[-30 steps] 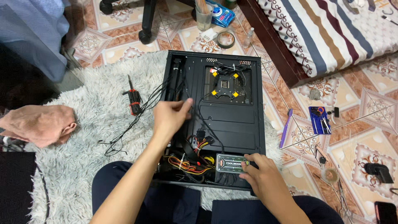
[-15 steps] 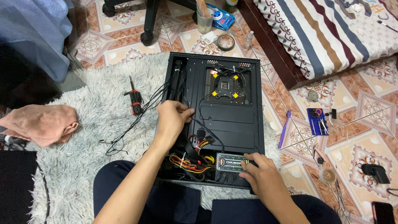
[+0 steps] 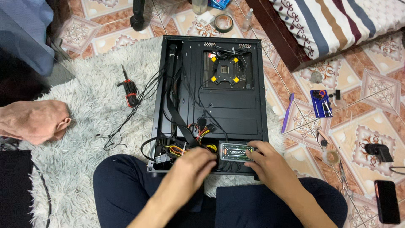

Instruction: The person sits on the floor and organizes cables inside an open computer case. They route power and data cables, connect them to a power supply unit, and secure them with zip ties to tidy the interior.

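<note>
A black computer case (image 3: 253, 84) lies open on its side on a shaggy white rug (image 3: 84, 126). A power supply unit (image 3: 235, 153) sits in the case's near end, with yellow, red and black cables (image 3: 181, 147) bunched to its left. My right hand (image 3: 270, 162) grips the right end of the power supply. My left hand (image 3: 196, 162) rests against its left end, over the cable bundle; its fingers are curled and partly hide what they touch.
A red-and-black screwdriver set (image 3: 130, 90) lies on the rug left of the case. A tape roll (image 3: 223, 23) is beyond the case. A purple tool (image 3: 287, 113), a blue tool kit (image 3: 321, 102) and a phone (image 3: 386, 202) lie on the tiled floor at right. A pink cloth (image 3: 33, 120) at left.
My left hand has come down from the middle of the case to the left end of the power supply. My right hand stays on the supply.
</note>
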